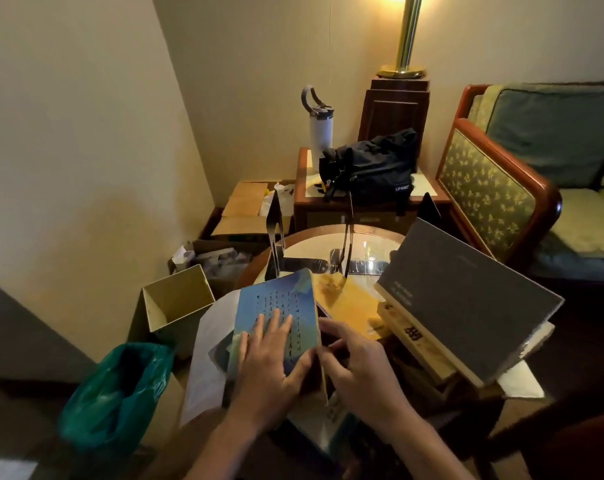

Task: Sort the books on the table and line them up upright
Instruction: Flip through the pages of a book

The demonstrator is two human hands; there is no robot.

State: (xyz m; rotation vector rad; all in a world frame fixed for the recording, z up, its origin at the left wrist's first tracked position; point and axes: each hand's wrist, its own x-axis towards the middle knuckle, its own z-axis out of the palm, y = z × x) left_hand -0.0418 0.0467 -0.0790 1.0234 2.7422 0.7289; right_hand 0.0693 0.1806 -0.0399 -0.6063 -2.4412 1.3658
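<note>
A blue book [278, 306] with rows of dark marks on its cover stands tilted at the near side of the round table [314, 249]. My left hand [271, 358] lies flat on its cover, thumb around the right edge. My right hand [359, 362] grips the same book's edge from the right, fingers curled. Behind it lies a yellow-orange book [349, 299]. A large grey book [466, 299] leans on a stack of books [418, 341] at the right. Two black metal bookends [276, 237] [347, 244] stand upright at the far side of the table.
An open cardboard box [179, 299] and a green-lined bin [117, 393] sit left of the table. Behind stand a side table with a black bag [369, 168] and a white bottle [319, 129]. A green armchair [522, 188] is at the right. White paper [210, 341] lies under the books.
</note>
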